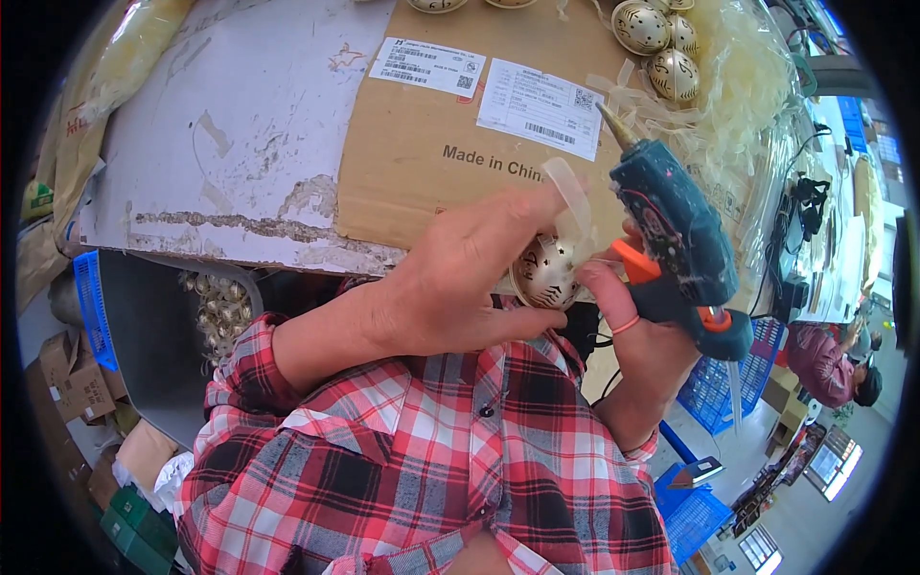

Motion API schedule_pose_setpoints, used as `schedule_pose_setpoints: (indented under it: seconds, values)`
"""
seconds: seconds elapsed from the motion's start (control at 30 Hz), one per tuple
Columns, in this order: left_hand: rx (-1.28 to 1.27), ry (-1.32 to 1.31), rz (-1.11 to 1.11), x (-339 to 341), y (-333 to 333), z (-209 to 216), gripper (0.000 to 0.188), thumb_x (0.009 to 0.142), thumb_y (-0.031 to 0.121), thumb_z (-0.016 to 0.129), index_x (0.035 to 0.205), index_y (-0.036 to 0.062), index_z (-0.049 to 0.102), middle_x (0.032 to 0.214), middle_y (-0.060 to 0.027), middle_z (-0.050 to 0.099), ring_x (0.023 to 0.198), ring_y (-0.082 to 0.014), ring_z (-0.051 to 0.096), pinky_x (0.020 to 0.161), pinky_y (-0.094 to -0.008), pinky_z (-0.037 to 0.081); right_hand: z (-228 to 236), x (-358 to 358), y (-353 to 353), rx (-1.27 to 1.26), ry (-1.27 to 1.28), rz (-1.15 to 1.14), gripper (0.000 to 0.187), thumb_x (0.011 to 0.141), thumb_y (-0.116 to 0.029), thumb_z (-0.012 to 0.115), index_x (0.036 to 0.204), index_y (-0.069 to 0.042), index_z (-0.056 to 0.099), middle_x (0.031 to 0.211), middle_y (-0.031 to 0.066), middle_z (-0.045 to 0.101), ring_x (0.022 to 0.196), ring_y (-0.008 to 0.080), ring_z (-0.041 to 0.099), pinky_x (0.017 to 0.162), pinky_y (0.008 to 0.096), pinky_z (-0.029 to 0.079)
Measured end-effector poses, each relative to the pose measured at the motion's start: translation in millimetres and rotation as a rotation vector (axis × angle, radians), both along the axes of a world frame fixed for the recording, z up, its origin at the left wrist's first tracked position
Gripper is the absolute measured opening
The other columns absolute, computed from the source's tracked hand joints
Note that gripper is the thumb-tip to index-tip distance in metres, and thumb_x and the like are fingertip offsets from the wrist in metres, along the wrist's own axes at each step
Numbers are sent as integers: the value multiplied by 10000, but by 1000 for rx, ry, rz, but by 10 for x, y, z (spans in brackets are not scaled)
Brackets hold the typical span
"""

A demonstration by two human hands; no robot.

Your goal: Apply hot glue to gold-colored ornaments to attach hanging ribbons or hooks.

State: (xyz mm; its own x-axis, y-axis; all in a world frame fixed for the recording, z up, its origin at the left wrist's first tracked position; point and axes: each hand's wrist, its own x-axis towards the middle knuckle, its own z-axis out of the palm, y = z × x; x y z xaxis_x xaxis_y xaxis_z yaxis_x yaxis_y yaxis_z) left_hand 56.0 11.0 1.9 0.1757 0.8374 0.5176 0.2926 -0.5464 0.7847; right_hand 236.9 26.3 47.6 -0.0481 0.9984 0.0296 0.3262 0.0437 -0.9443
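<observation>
From afar I am seeing a worn red, white, black and grey plaid cloth shirt [412, 479], a small round dark button [487, 412] showing on its front. Its plaid sleeves [251, 362] are leaving the forearms [331, 324] bare, and a thin orange band [627, 326] is circling a digit of the right hand [652, 347].

gold patterned ball [543, 276] beside glue gun [677, 216]

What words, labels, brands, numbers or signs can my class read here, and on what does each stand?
I leave wording uncopied.
Cardboard: one large dark line, readable.
Left label: small print, codes; mostly too small.
Right label: likewise.
Held ball: dark motifs; any lettering unclear.
Glue gun: pale marks, too small.
Wrapping: red marks, blurred.
Carton: print, blurred.
</observation>
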Motion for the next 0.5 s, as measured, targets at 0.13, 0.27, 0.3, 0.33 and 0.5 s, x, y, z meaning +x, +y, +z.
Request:
schedule_pose_setpoints:
  seconds: [0.13, 0.27, 0.3, 0.33, 0.5]
  values:
    - [22, 51, -15, -14, 8, -103, 840, 637, 49, 834, 1364, 9, 415, 1068, -144, 599, 924, -236, 647, 768, -314, 529, -45, 66, 63, -90, 10, 53, 526, 649, 13, 835, 1123, 35, 610, 984, 90, 657, 863, 163, 650, 769, 278, 529]
    - [-470, -385, -226, -10, -48, -43, 889, 682, 25, 834, 1423, -13, 344, 1160, -110, 571, 1037, -180, 609, 871, -307, 513, 41, 123, 57, -155, 289, 48, 538, 720, -92, 758, 1198, 20, 538, 1146, 130, 573, 917, 184, 610, 694, 268, 523]
    - [-549, -437, -258, -19, -52, -35, 922, 712, 16, 831, 1460, -33, 293, 1237, -111, 552, 1087, -180, 592, 924, -310, 499, 70, 137, 31, -201, 309, -20, 485, 745, -116, 732, 1170, 19, 541, 1136, 137, 571, 853, 181, 608, 643, 271, 516]
    - [-546, -436, -252, -27, -54, -39, 922, 712, 16, 831, 1460, -33, 293, 1237, -111, 552, 1087, -180, 592, 924, -310, 499, 87, 147, 8, -247, 330, -88, 436, 770, -140, 707, 1143, 18, 544, 1126, 143, 569, 788, 177, 606, 593, 275, 508]
    - [-572, -533, -126, -67, 0, 19, 975, 688, 20, 852, 1463, -45, 264, 1274, -136, 531, 1154, -194, 564, 965, -316, 481, -21, 285, -128, -157, 376, -22, 444, 780, -153, 687, 1121, 62, 500, 993, 196, 555, 463, 172, 527, 437, 275, 445]
